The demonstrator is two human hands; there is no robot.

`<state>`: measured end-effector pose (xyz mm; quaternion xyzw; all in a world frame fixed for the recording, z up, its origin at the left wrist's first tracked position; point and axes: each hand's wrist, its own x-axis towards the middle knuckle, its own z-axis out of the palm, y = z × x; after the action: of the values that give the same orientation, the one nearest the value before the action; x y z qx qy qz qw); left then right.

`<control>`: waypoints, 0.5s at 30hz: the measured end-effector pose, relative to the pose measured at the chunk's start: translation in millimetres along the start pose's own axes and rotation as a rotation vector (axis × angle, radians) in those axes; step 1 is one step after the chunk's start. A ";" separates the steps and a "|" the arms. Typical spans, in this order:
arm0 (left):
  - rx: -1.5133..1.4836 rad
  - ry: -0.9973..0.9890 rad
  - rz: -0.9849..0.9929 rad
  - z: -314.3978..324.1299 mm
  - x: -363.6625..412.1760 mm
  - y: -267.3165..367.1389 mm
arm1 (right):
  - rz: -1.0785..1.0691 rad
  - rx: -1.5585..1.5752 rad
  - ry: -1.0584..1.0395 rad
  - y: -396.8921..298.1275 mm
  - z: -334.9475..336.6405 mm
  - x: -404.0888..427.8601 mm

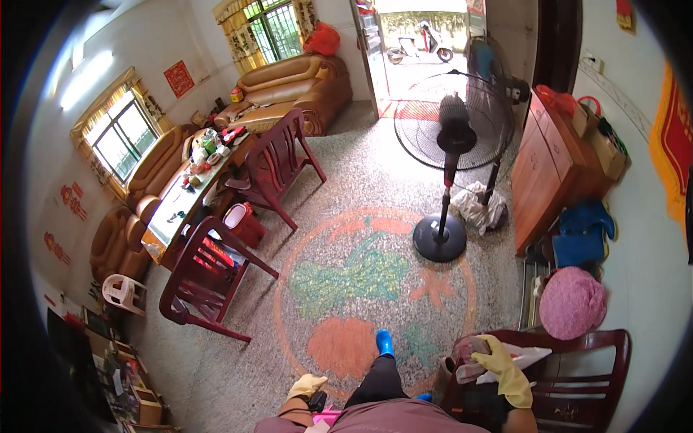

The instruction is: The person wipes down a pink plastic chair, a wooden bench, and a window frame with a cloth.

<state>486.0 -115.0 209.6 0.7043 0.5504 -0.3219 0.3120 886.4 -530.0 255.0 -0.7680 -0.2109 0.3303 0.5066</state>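
Note:
My right hand (501,365), in a yellow rubber glove, reaches over a dark red wooden chair (563,387) at the lower right. Its fingers close around a grey-brown item (478,344), perhaps a cloth. Beneath it lie a pinkish bundle (466,371) and a white plastic bag (522,357). My left hand (307,387), gloved too, hangs low at my side. A small black object (318,400) shows at that wrist, and a pink item (327,416) lies just below. What the left fingers hold, if anything, is hidden. One blue boot (384,342) is stepping forward on the floor.
A black pedestal fan (441,238) stands ahead, a white bag (479,205) behind it. Wooden chairs (208,287), a red bin (244,224) and a long table (168,214) are on the left. A wooden cabinet (555,170) and a pink cover (573,303) line the right wall.

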 end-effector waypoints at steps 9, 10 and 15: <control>-0.274 0.034 -0.174 -97.6 79.0 13.7 | -0.082 0.069 -0.410 -129.2 113.4 237.2; -0.295 0.062 -0.168 -113.8 89.1 18.8 | -0.087 0.106 -0.567 -137.9 125.0 274.5; -0.252 0.071 -0.192 -186.7 159.2 34.5 | -0.370 -0.180 -0.485 -202.3 196.8 401.2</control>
<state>569.9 117.8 197.3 0.6148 0.6618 -0.2536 0.3462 1024.8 -59.7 270.0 -0.6574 -0.4898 0.3860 0.4230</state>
